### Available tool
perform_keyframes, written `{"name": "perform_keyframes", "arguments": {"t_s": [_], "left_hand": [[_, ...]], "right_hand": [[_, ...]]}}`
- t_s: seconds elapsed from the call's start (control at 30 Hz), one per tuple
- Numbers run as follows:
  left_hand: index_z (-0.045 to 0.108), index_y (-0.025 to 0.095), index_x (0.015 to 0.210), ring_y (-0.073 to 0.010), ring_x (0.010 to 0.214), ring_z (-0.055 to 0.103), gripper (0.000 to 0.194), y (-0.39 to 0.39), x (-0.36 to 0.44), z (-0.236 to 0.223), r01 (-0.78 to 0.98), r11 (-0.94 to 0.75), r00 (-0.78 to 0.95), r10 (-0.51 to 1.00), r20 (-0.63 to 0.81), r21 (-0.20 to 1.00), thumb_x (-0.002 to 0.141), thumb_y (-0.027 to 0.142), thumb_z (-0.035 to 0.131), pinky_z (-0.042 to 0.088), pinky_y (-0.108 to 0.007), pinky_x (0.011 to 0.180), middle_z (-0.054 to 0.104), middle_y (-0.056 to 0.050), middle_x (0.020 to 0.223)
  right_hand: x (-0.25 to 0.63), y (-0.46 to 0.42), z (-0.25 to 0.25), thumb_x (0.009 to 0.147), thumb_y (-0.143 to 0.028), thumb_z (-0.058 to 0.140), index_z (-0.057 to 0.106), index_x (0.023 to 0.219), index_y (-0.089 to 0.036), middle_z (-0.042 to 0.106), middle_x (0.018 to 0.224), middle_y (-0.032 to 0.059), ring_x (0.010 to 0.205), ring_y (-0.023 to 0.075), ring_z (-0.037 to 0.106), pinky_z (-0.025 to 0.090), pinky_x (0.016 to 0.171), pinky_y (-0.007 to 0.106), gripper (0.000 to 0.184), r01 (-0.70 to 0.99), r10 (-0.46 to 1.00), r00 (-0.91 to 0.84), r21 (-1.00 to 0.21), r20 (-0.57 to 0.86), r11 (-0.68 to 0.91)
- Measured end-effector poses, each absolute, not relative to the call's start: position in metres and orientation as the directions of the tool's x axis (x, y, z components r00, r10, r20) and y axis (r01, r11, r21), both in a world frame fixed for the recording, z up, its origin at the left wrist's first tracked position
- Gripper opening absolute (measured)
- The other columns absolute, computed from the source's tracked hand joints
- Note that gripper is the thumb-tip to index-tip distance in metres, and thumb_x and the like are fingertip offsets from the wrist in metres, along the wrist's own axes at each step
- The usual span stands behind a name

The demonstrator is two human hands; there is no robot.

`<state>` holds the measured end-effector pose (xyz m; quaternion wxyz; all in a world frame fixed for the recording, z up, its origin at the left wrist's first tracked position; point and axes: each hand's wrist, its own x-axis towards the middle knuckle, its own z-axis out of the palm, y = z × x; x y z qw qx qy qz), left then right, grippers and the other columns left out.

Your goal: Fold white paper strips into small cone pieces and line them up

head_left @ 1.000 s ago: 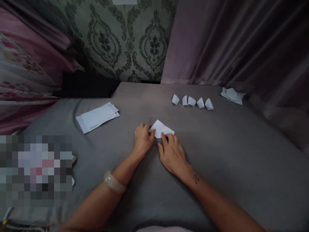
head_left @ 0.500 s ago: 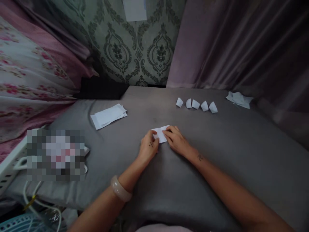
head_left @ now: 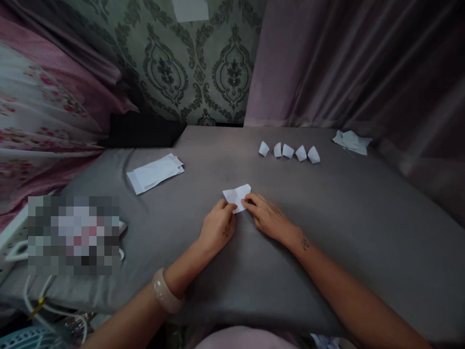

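Between my two hands is a small white piece of paper (head_left: 237, 195), creased, with its far corners angled up. My left hand (head_left: 218, 224) pinches its near left edge between thumb and fingers. At the right edge, my right hand (head_left: 268, 215) grips the paper with thumb and forefinger. Farther off to the right stand several small folded white paper shapes (head_left: 288, 151) in a row. A stack of white paper strips (head_left: 156, 173) lies to the left of my hands.
Crumpled white paper scraps (head_left: 351, 141) lie at the far right of the grey-covered surface (head_left: 232, 276). A black folded item (head_left: 145, 130) sits at the back left. White cables (head_left: 43, 291) run along the left edge, below a blurred-out patch. Curtains hang at both sides.
The paper has gone from lying nearly flat to being bent along its creases, its far corners now raised. Both hands have shifted their grip toward its near edge. The view has moved slightly.
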<state>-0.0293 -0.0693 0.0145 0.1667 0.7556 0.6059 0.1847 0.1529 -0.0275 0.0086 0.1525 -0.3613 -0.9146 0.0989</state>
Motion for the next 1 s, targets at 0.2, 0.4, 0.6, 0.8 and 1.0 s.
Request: {"name": "perform_keyframes", "arguments": {"t_s": [0.2,0.4,0.6,0.8,1.0], "left_hand": [[0.066,0.019,0.101,-0.0250,0.103,0.048,0.025,-0.060,-0.041,0.018,0.864,-0.484,0.450,0.866,0.220,0.139,0.092,0.019,0.043,0.043,-0.039,0.086,0.054,-0.011,0.116],[0.061,0.016,0.107,-0.0218,0.107,0.054,0.027,-0.046,-0.050,0.021,0.738,-0.660,0.650,0.751,0.114,0.138,0.097,0.022,0.037,0.037,-0.037,0.091,0.064,-0.009,0.111],[0.062,0.016,0.102,-0.0196,0.101,0.060,0.028,-0.038,-0.056,0.024,0.700,-0.660,0.655,0.746,0.123,0.273,0.098,0.023,0.035,0.038,-0.034,0.090,0.067,-0.008,0.105],[0.063,0.017,0.097,-0.0190,0.091,0.062,0.027,-0.027,-0.054,0.027,0.736,-0.580,0.584,0.805,0.107,0.349,0.097,0.024,0.037,0.039,-0.032,0.083,0.068,-0.007,0.095],[0.065,0.018,0.093,-0.0186,0.083,0.063,0.023,-0.015,-0.048,0.025,0.783,-0.477,0.491,0.868,0.074,0.398,0.093,0.026,0.044,0.040,-0.029,0.073,0.069,-0.006,0.088]], "right_hand": [[0.159,-0.032,0.005,0.080,0.001,0.043,0.058,0.123,-0.012,0.057,0.128,0.0155,0.122,0.0249,0.052,0.045,0.102,0.042,0.047,0.597,0.672,-0.701,-0.318,0.240,0.736],[0.164,-0.033,-0.005,0.078,0.001,0.042,0.061,0.121,-0.014,0.057,0.132,0.0125,0.127,0.0221,0.049,0.041,0.107,0.042,0.049,0.544,0.685,-0.660,-0.434,0.307,0.718],[0.169,-0.026,-0.010,0.079,0.000,0.043,0.066,0.115,-0.017,0.059,0.129,0.0101,0.122,0.0211,0.053,0.042,0.106,0.042,0.045,0.493,0.691,-0.640,-0.511,0.336,0.704],[0.172,-0.023,-0.010,0.078,0.000,0.044,0.067,0.113,-0.017,0.060,0.128,0.0093,0.120,0.0203,0.055,0.044,0.105,0.040,0.046,0.465,0.688,-0.645,-0.545,0.332,0.698],[0.172,-0.023,-0.006,0.080,0.001,0.043,0.067,0.112,-0.016,0.060,0.127,0.0107,0.121,0.0202,0.054,0.044,0.105,0.040,0.044,0.466,0.684,-0.661,-0.545,0.310,0.697]]}}
